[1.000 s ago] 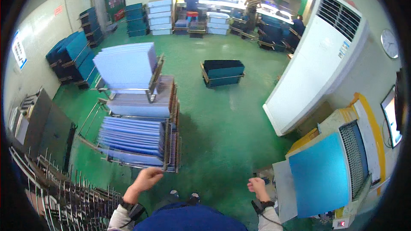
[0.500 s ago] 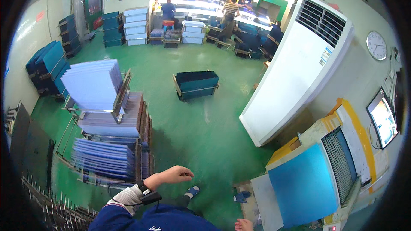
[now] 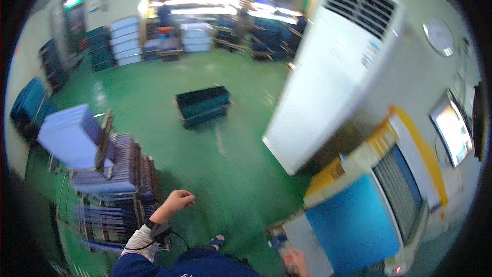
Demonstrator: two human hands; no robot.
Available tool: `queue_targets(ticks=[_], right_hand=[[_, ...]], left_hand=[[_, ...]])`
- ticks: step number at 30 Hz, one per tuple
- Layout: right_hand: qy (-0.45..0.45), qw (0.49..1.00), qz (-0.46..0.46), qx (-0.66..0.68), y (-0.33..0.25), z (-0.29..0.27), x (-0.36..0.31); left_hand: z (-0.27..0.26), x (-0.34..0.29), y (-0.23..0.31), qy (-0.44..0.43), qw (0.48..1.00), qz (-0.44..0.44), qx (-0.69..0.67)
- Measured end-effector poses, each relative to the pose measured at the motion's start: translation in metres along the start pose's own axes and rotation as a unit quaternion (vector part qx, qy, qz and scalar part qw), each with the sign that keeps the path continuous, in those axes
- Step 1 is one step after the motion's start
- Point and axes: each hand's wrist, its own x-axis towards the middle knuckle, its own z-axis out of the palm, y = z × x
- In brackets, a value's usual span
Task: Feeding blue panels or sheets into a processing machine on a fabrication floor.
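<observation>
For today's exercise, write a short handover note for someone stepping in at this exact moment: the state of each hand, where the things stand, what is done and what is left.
Left hand: loosely closed, empty, in the air beside the rack of blue sheets.
Right hand: at the lower edge, touching the grey panel by the blue-fronted machine; its grip cannot be told.
Done: sheets stacked on the rack.
Left: neither hand carries a sheet now; picture blurred.

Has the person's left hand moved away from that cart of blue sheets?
Yes. The left hand has swung rightward off the cart of blue sheets and now hangs over green floor.

rack (image 3: pixel 120 174) | metal, stacked blue sheets | upright on green floor, beside left hand (image 3: pixel 179 201)
</observation>
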Motion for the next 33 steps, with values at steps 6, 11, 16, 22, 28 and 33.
queue_targets(ticks=[6,11,16,22,28,33], right_hand=[[0.022,0.997,-0.072,0.008,-0.047,-0.05,0.02],[0.259,0.937,-0.177,-0.156,0.003,-0.167,0.059],[0.351,0.875,-0.228,-0.241,-0.062,-0.271,0.065],[0.432,0.8,-0.266,-0.319,-0.144,-0.382,0.087],[0.451,0.764,-0.261,-0.381,-0.143,-0.461,0.116],[0.505,0.717,-0.297,-0.377,-0.133,-0.456,0.092]], left_hand=[[0.088,0.077,0.067,-0.105,0.992,0.028,0.071],[0.226,0.124,0.136,-0.193,0.978,0.07,0.038],[0.351,0.122,0.176,-0.249,0.967,0.053,0.018],[0.487,0.139,0.244,-0.334,0.931,0.105,0.103],[0.609,0.196,0.256,-0.34,0.928,0.141,0.057],[0.713,0.23,0.226,-0.286,0.923,0.206,0.155]])
